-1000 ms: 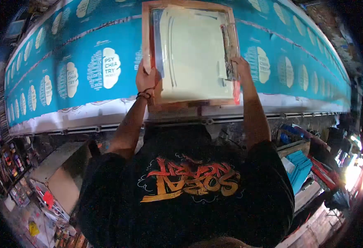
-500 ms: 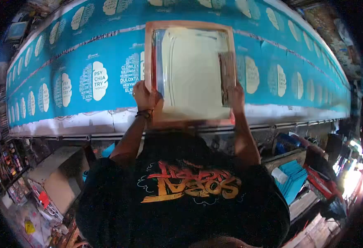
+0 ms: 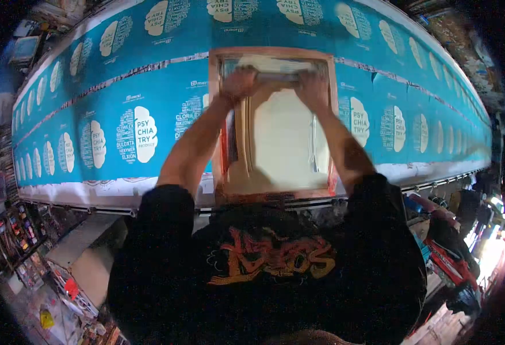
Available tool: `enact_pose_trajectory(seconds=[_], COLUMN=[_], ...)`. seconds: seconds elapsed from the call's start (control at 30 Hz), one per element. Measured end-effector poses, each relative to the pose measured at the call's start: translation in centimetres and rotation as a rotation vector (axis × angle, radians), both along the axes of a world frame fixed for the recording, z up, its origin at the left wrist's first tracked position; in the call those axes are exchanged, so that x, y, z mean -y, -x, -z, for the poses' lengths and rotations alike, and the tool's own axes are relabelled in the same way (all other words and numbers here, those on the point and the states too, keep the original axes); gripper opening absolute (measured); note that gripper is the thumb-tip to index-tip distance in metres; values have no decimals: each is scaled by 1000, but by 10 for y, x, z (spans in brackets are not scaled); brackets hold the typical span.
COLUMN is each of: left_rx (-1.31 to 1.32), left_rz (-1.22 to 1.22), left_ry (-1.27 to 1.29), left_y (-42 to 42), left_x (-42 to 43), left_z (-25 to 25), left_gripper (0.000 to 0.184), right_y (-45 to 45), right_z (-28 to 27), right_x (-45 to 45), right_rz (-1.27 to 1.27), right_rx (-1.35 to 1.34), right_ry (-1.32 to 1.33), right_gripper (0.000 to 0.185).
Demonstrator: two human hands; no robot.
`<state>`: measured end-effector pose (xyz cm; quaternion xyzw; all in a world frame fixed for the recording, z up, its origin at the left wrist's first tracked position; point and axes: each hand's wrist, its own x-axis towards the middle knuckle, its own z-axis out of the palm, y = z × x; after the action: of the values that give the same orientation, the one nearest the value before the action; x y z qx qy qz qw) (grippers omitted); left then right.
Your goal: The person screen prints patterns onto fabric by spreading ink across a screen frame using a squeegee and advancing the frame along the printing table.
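Gripping a squeegee bar (image 3: 278, 77) by both ends: closed over its left end with the left hand (image 3: 240, 83), closed over its right end with the right hand (image 3: 313, 86). Blurred about the fingers, so perhaps wrapped over the top, though hard to tell one from another. Holding the bar crosswise, roughly level, inside a wooden frame (image 3: 215, 115) and near its far rail (image 3: 272, 51). Reaching over the frame with both forearms (image 3: 192, 141), bare below the short sleeves (image 3: 166, 207) of a black shirt (image 3: 264, 305), marked across the front with red and orange lettering (image 3: 272, 256). Facing, below the bar, a cream-coloured screen (image 3: 284, 144) within the frame, shaded brownish towards its left part, and touched with red along the left inner edge. Laid, in the frame's case, over the near row of blue printed sheets (image 3: 166, 115) on the table (image 3: 108, 188), reaching up to the flecked strip (image 3: 143, 67) between two rows. Printed, on those sheets, with white shapes (image 3: 145, 134) reading "PSY CHIA TRY". Edged, along the table's near side, with rails (image 3: 91, 208). Crowded, at lower left, with a cardboard box (image 3: 94, 270), a red item (image 3: 71, 288) and a yellow one (image 3: 46, 319). Lit strongly at far right by a white glare (image 3: 494, 256).
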<state>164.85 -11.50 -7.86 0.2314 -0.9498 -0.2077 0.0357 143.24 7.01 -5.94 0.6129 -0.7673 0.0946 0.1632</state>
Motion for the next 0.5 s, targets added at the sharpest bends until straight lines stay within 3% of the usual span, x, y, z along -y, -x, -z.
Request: enact_pose_trajectory(seconds=[0.03, 0.07, 0.1, 0.13, 0.2, 0.27, 0.3, 0.37, 0.4, 0.43, 0.5], left_rx=[-150, -16, -94, -72, -18, -243, -152, -129, -137, -288, -492], left_rz=[42, 34, 39, 18, -20, -27, -127, -89, -72, -230, -461], left_ry=[-61, 18, -59, -131, 41, 41, -182, -71, -59, -226, -158], left_y=[-30, -56, -86, -109, -160, -181, -187, -201, -199, -192, -190], left_x=[-35, -75, -115, -159, -238, -291, -304, -305, -295, -281, -245], left_z=[4, 3, 12, -10, 23, -6, -6, 43, 33, 13, 6], left_gripper=[41, 40, 42, 43, 43, 42, 42, 43, 43, 47, 55], right_y=[-20, -43, -62, -91, -130, -156, -155, -161, -160, -154, -151], right_z=[10, 8, 18, 26, 7, 39, 34, 26, 10, -18, -42], right_x=[-25, -60, -104, -147, -220, -279, -286, -294, -291, -281, -275], right_rz=[27, 65, -25, 61, -7, -2, 8, -60, -47, -61, -63], right_rx=[152, 212, 249, 224, 261, 372, 362, 345, 337, 447, 537], right_ry=[-120, -179, -95, -108, -192, -142, -126, -10, 6, -8, -82], right_gripper=[21, 27, 28, 27, 29, 32, 32, 31, 31, 30, 26])
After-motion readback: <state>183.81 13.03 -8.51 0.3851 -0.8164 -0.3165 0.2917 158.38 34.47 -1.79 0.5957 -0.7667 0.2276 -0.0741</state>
